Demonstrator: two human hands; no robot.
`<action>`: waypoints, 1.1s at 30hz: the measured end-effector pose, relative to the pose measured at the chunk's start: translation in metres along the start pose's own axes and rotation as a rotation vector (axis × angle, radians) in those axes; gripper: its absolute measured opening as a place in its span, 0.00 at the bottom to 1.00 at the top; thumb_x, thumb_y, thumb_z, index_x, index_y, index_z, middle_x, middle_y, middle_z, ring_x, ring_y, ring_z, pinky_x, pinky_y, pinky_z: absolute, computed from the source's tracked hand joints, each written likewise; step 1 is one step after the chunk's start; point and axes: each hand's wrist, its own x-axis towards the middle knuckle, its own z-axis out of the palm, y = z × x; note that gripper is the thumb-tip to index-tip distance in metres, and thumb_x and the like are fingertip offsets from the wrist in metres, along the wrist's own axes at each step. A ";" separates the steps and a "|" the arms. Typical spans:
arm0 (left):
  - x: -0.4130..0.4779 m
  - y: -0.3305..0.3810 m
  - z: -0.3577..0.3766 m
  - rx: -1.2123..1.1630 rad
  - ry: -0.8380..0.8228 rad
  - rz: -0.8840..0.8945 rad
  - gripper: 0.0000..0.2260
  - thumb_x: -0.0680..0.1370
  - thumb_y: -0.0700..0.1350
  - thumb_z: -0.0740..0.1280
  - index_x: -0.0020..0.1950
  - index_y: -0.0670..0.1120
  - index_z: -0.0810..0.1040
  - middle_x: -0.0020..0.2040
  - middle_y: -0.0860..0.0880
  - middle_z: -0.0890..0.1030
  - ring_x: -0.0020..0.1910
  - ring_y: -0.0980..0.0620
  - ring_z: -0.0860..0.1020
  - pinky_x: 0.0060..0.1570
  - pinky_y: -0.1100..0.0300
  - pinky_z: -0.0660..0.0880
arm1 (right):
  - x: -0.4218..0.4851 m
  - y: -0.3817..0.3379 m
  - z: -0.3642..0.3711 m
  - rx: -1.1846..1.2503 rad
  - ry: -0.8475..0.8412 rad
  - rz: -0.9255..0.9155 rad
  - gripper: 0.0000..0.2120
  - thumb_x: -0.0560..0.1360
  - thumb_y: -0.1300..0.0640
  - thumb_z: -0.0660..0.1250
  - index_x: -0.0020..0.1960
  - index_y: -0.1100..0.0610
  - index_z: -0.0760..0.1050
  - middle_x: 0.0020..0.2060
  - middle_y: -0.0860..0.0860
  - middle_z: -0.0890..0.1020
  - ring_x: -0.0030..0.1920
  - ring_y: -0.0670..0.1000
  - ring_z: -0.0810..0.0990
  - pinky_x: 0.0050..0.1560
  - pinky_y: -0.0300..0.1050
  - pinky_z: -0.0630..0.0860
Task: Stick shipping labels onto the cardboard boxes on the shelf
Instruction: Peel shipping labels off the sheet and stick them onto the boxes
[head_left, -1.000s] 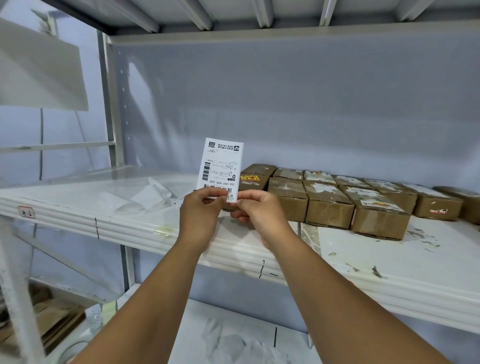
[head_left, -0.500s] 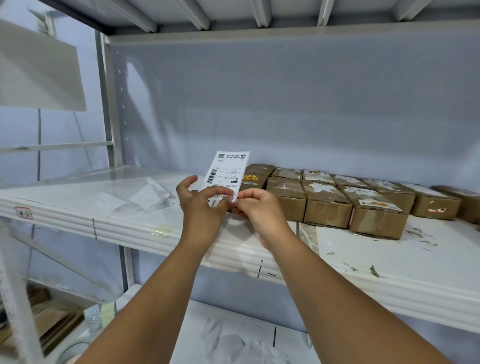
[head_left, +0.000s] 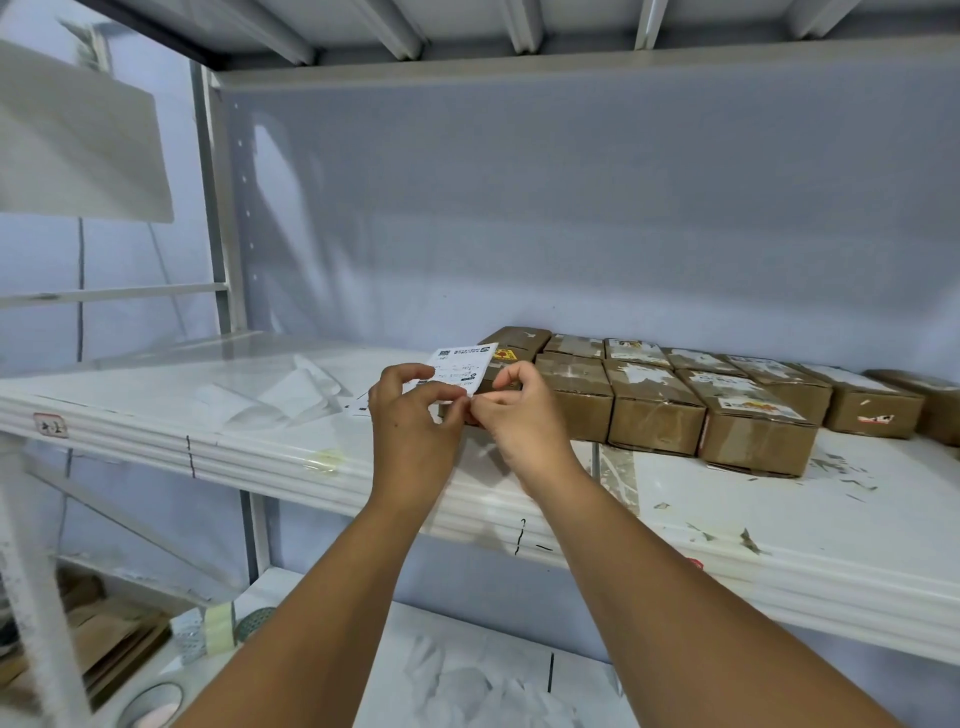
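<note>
A white shipping label (head_left: 461, 366) with barcodes lies tilted back, almost flat, above the shelf's middle. My left hand (head_left: 410, 421) pinches its near edge, and my right hand (head_left: 519, 410) pinches the same edge at the right corner. Just behind the label stands the leftmost cardboard box (head_left: 517, 343), bearing a yellow sticker. Several brown cardboard boxes (head_left: 654, 410) sit in two rows to the right on the white shelf (head_left: 779, 519). Most carry torn label remains on top.
Crumpled white backing papers (head_left: 270, 395) lie on the shelf to the left. A steel upright (head_left: 218, 218) stands at the back left. On the lower shelf are more crumpled paper (head_left: 467, 680) and a tape roll (head_left: 218, 626). Paper scraps dot the shelf's right part.
The label has tipped from upright to nearly flat and dropped toward the leftmost box. Both hands moved forward and slightly down with it.
</note>
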 end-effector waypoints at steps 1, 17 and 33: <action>0.000 0.000 0.000 -0.010 -0.008 -0.009 0.03 0.73 0.38 0.71 0.42 0.44 0.83 0.53 0.52 0.72 0.60 0.48 0.70 0.50 0.76 0.59 | -0.001 0.000 0.000 -0.016 -0.002 -0.012 0.12 0.70 0.64 0.68 0.41 0.53 0.65 0.36 0.52 0.83 0.33 0.49 0.75 0.31 0.40 0.67; 0.006 0.000 -0.009 -0.229 0.051 -0.284 0.05 0.77 0.43 0.62 0.42 0.48 0.75 0.37 0.55 0.78 0.39 0.54 0.75 0.39 0.62 0.68 | -0.002 -0.002 0.001 -0.113 -0.083 -0.057 0.08 0.73 0.61 0.67 0.36 0.53 0.75 0.30 0.46 0.77 0.31 0.43 0.73 0.35 0.37 0.69; 0.012 0.004 -0.011 -0.366 0.280 -0.552 0.05 0.82 0.43 0.55 0.50 0.48 0.69 0.47 0.52 0.73 0.47 0.51 0.71 0.47 0.60 0.65 | 0.000 -0.008 -0.013 -0.132 0.249 -0.082 0.06 0.73 0.64 0.61 0.45 0.54 0.73 0.29 0.46 0.70 0.31 0.46 0.69 0.33 0.41 0.65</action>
